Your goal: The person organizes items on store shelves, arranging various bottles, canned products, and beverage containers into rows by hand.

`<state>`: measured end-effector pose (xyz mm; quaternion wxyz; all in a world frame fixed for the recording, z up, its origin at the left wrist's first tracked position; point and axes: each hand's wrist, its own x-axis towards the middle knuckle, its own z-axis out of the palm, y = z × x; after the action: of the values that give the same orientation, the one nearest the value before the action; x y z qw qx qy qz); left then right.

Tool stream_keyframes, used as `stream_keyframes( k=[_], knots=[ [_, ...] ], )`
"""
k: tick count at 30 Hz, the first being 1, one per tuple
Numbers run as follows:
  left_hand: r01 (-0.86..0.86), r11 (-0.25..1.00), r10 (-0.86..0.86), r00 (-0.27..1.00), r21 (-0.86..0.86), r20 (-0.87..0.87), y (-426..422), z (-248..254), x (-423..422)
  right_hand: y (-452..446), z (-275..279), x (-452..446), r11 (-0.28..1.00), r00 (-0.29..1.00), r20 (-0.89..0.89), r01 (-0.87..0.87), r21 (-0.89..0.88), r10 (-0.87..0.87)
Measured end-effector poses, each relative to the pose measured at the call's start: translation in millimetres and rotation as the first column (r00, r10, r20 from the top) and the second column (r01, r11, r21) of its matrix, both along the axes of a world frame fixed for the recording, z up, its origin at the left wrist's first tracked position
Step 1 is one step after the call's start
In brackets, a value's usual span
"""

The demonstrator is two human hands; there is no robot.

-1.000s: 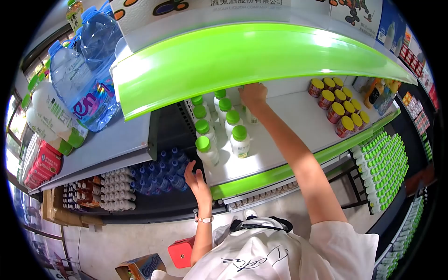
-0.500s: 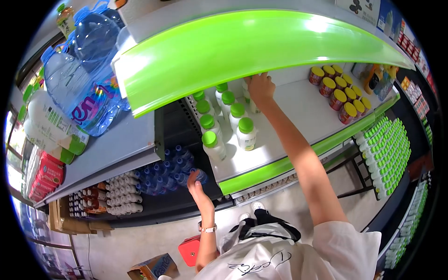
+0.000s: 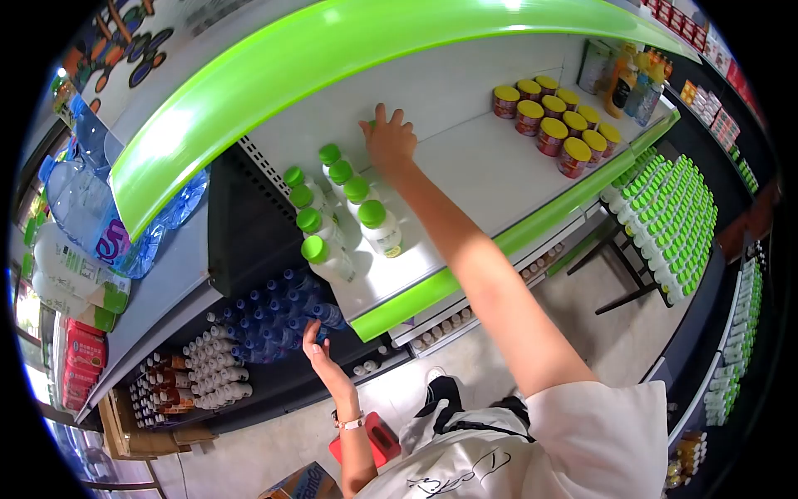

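Observation:
My right hand (image 3: 391,145) reaches to the back of the white shelf (image 3: 453,179), its fingers spread. A bit of green cap shows between thumb and forefinger; the bottle under it is mostly hidden by the hand. To its left, white bottles with green caps (image 3: 382,231) stand upright in two rows. My left hand (image 3: 326,359) hangs low before the shelving, fingers stretched out and holding nothing. Behind it, as seen from above, are blue-wrapped water bottles (image 3: 274,316) on a lower shelf.
Red cans with yellow lids (image 3: 551,137) stand further right on the shelf. A green shelf edge (image 3: 332,41) arches overhead. Large water bottles (image 3: 79,200) are at left. Green-capped bottles (image 3: 665,220) cover a stand at right. A red box (image 3: 378,441) sits on the floor.
The view has shifted, showing more of the shelf's back. My right hand's fingers have spread from around the bottle at the back. My left hand stays low and open.

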<state>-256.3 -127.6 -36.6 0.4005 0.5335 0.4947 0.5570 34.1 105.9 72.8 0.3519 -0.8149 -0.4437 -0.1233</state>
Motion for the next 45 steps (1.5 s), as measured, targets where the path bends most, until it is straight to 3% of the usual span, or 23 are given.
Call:
stream_keyframes(
  k=[4, 7, 8, 10, 12, 14, 15, 18, 19, 21, 23, 24, 27, 28, 29, 31, 33, 34, 35, 36, 37, 40, 45],
  knots=[
    [-0.068, 0.998, 0.068, 0.995, -0.007, 0.069, -38, -3, 16, -74, 12, 18, 0.986, 0.996, -0.007, -0.092, 0.136, 0.094],
    [-0.075, 0.997, 0.075, 0.994, -0.010, 0.077, -79, -20, 42, -207, -6, 45, 0.913, 0.958, -0.009, -0.271, 0.304, 0.287],
    [-0.051, 0.998, 0.054, 0.994, -0.031, 0.100, -94, -27, 55, -268, -24, 54, 0.942, 0.962, -0.063, -0.246, 0.230, 0.266],
    [0.022, 0.996, -0.001, 0.972, -0.083, 0.236, -128, -41, 87, -397, -62, 85, 0.992, 0.958, -0.261, -0.112, 0.054, 0.122],
    [0.131, 0.984, -0.090, 0.949, -0.119, 0.302, -164, -56, 135, -543, -157, 144, 0.994, 0.939, -0.340, 0.011, -0.105, -0.046],
    [0.310, 0.944, -0.271, 0.924, -0.112, 0.271, -212, -60, 190, -705, -215, 190, 0.884, 0.708, -0.554, 0.225, -0.411, -0.438],
    [0.414, 0.900, -0.370, 0.891, -0.135, 0.262, -236, -61, 222, -787, -255, 203, 0.869, 0.708, -0.509, 0.347, -0.352, -0.489],
    [0.723, 0.665, -0.682, 0.690, -0.186, 0.245, -313, -88, 331, -919, -224, 188, 0.665, 0.441, -0.537, 0.661, -0.348, -0.719],
    [0.809, 0.549, -0.777, 0.587, -0.211, 0.227, -345, -91, 360, -949, -222, 193, 0.667, 0.459, -0.542, 0.690, -0.281, -0.704],
    [0.952, 0.267, -0.933, 0.294, -0.147, 0.206, -422, -70, 422, -1000, -235, 166, 0.660, 0.460, -0.571, 0.724, -0.202, -0.680],
    [0.984, -0.071, -0.989, -0.049, -0.161, 0.139, -491, -53, 464, -1033, -243, 142, 0.620, 0.239, -0.814, 0.764, -0.179, -0.530],
    [0.953, -0.223, -0.973, -0.205, -0.205, 0.108, -519, -46, 478, -1046, -243, 141, 0.610, 0.146, -0.895, 0.776, -0.161, -0.421],
    [0.619, -0.517, -0.853, -0.428, -0.592, 0.298, -587, -105, 469, -1065, -205, 142, 0.402, 0.258, -0.846, 0.914, 0.056, -0.467],
    [0.450, -0.515, -0.836, -0.449, -0.730, 0.314, -597, -122, 461, -1072, -195, 147, 0.379, 0.278, -0.804, 0.923, 0.072, -0.525],
    [0.247, -0.474, -0.818, -0.478, -0.845, 0.320, -599, -133, 459, -1078, -186, 162, 0.451, 0.281, -0.824, 0.892, 0.035, -0.491],
    [0.246, -0.539, -0.808, -0.421, -0.806, 0.412, -609, -150, 466, -1089, -171, 187, 0.548, 0.241, -0.879, 0.836, -0.028, -0.412],
    [0.312, -0.622, -0.757, -0.473, -0.718, 0.450, -627, -135, 504, -1102, -188, 211, 0.770, 0.365, -0.844, 0.633, -0.084, -0.392],
    [0.301, -0.720, -0.694, -0.328, -0.625, 0.641, -637, -155, 526, -1095, -197, 228, 0.885, 0.595, -0.754, 0.464, 0.037, -0.280],
    [0.228, -0.864, -0.486, -0.142, -0.449, 0.862, -644, -179, 552, -1082, -204, 233, 0.950, 0.568, -0.805, 0.310, 0.019, -0.170],
    [0.166, -0.873, -0.459, 0.036, -0.459, 0.887, -660, -120, 573, -1067, -200, 239, 0.989, 0.518, -0.853, 0.148, 0.010, -0.069],
    [0.205, -0.871, -0.412, 0.189, -0.446, 0.892, -667, -125, 591, -1048, -181, 252, 0.999, 0.218, -0.975, 0.002, -0.036, -0.035],
    [0.202, -0.875, -0.363, 0.328, -0.440, 0.872, -676, -118, 650, -1027, -193, 293, 0.950, 0.343, -0.892, 0.002, -0.312, -0.294],
    [0.179, -0.878, -0.365, 0.350, -0.444, 0.863, -702, -116, 754, -1083, -177, 411, 0.962, 0.313, -0.927, -0.105, -0.252, -0.209]
  ],
)
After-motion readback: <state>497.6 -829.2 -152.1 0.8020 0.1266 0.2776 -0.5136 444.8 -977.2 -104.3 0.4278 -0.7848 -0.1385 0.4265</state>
